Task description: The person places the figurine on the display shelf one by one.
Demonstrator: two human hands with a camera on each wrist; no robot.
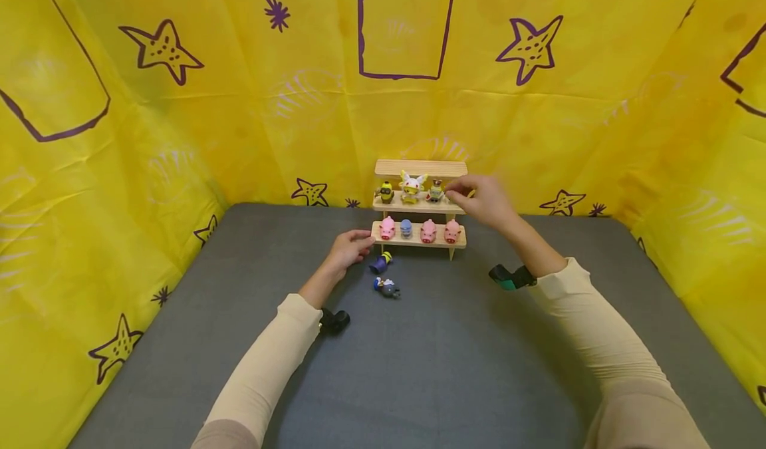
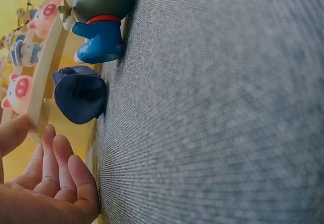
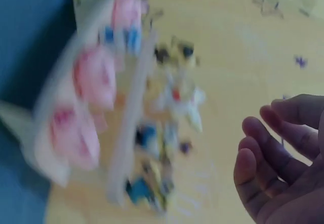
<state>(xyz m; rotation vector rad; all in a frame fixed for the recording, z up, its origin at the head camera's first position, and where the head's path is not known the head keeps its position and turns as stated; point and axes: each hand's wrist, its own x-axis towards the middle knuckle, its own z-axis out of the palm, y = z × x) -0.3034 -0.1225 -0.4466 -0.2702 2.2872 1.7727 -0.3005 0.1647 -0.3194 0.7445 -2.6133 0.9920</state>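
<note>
A tiered wooden display stand (image 1: 419, 203) holds small figurines. At the left end of its lowest shelf (image 2: 40, 87), my left hand (image 1: 350, 249) pinches the wood between thumb and fingers. My right hand (image 1: 487, 199) hovers at the right end of the middle shelf, its fingers loosely bent around nothing. Beside it stand a crowned figurine (image 1: 435, 190) and a teal-based figurine (image 3: 140, 189), blurred in the right wrist view. A white-eared figurine (image 1: 411, 186) and a dark green and yellow figurine (image 1: 386, 192) share that shelf. Pink pigs (image 1: 428, 231) and a blue figurine (image 1: 406, 228) occupy the lowest one.
Two figurines lie on the grey tabletop (image 1: 431, 356) in front of the stand: a purple and yellow one (image 1: 380, 263) and a grey one in blue (image 1: 387, 287). The top shelf (image 1: 421, 167) is bare wood. Yellow patterned cloth (image 1: 239, 136) hangs behind and at both sides.
</note>
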